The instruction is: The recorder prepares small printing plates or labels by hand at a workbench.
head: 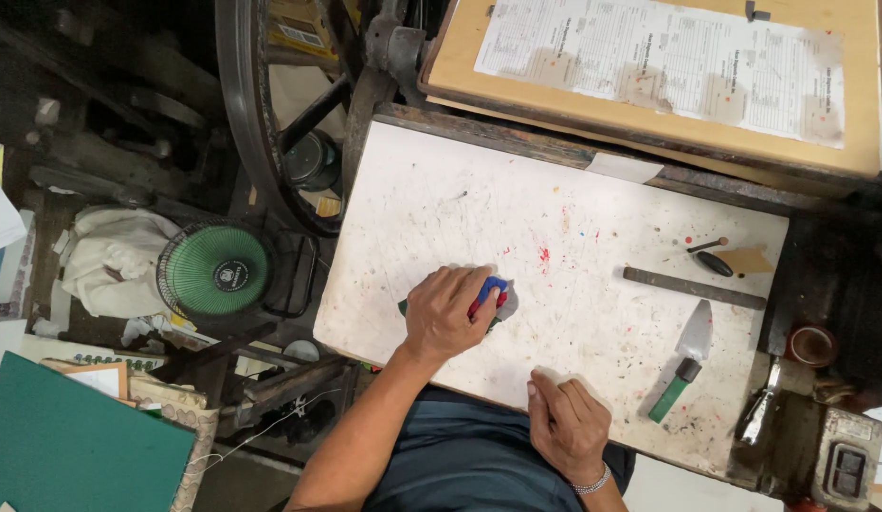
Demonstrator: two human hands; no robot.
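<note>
My left hand (445, 311) lies on the white, paint-speckled slab (554, 218) and is closed over a small blue and red object (493, 292). A bit of green shows under the hand's far side; what the object is stays hidden by my fingers. My right hand (564, 422), with a metal bracelet at the wrist, rests with curled fingers on the slab's near edge and holds nothing.
A green-handled palette knife (689, 356), a metal bar (692, 287) and a small dark tool (711, 258) lie on the slab's right part. A wooden board with a printed sheet (668, 66) is behind. A green fan (216, 273) and a large black wheel (246, 123) stand at left.
</note>
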